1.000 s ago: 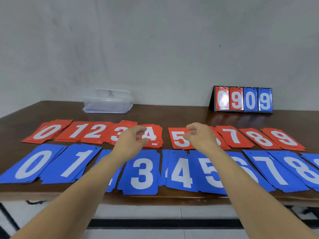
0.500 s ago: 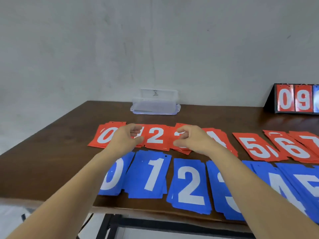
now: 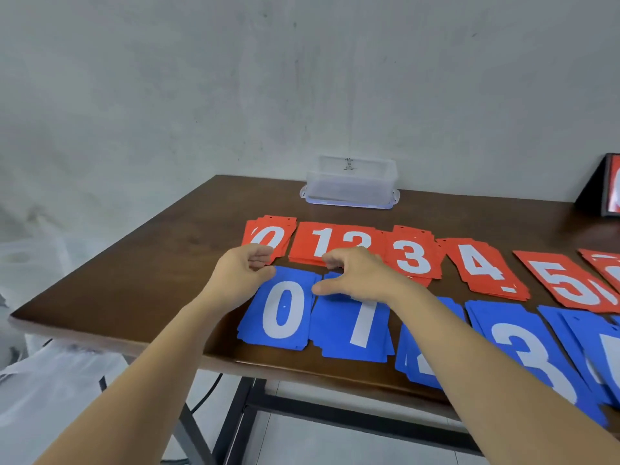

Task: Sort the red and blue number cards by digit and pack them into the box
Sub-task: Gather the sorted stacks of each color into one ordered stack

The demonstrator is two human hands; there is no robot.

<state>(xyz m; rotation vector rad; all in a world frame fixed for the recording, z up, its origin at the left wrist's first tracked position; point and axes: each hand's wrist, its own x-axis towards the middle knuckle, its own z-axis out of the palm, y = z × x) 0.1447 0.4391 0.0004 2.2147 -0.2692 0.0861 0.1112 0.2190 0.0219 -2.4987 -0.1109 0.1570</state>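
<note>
As sorting looks done, left hand (image 3: pixel 243 275) and right hand (image 3: pixel 360 278), fingers slack and empty, should gather blue 0 stack (image 3: pixel 281 317) beneath.

Both arms extended; left hand (image 3: pixel 243 275) and right hand (image 3: pixel 357 275) loosely curled, empty.

red cards (image 3: pixel 412 253), blue cards (image 3: pixel 281 313), brown table (image 3: pixel 151 263)

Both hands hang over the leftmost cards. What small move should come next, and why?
Probably close both on the blue 0 pile and lift it: the left hand is at its far left corner, the right hand just right of it, both empty.
</note>
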